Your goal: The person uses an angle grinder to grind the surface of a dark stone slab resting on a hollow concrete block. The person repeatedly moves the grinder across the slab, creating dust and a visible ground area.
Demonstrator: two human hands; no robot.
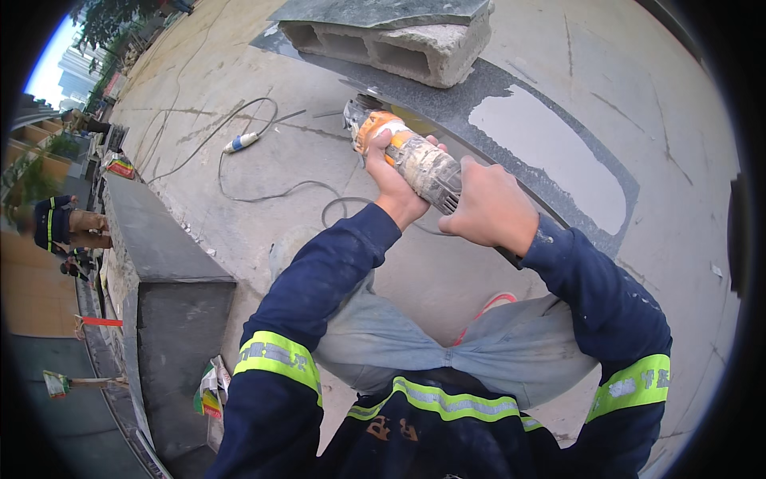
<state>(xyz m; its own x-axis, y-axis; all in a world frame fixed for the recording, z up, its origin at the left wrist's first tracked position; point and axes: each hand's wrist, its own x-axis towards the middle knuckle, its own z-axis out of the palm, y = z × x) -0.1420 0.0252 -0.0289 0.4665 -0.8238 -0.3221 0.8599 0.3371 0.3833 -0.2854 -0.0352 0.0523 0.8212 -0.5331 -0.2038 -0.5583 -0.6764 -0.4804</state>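
Both my hands hold an angle grinder (419, 164) with an orange front and a pale, dust-caked body. My left hand (391, 184) is wrapped round it just behind the head, thumb on top. Farther back, my right hand (495, 206) is closed round the rear end of the body. The grinder's head lies against or just short of the long near edge of a dark grey stone slab (511, 164); I cannot tell whether it touches. Its disc is mostly hidden. A large pale patch (542, 136) with a ragged outline shows on the slab's face.
On the slab's far part sits a hollow concrete block (447, 60), topped by another grey stone piece (375, 11). A cable with a white-and-blue connector (241, 142) loops over the concrete floor. To the left stand a dark stone-clad ledge (179, 343), a crumpled bag (209, 391) and another person (60, 223).
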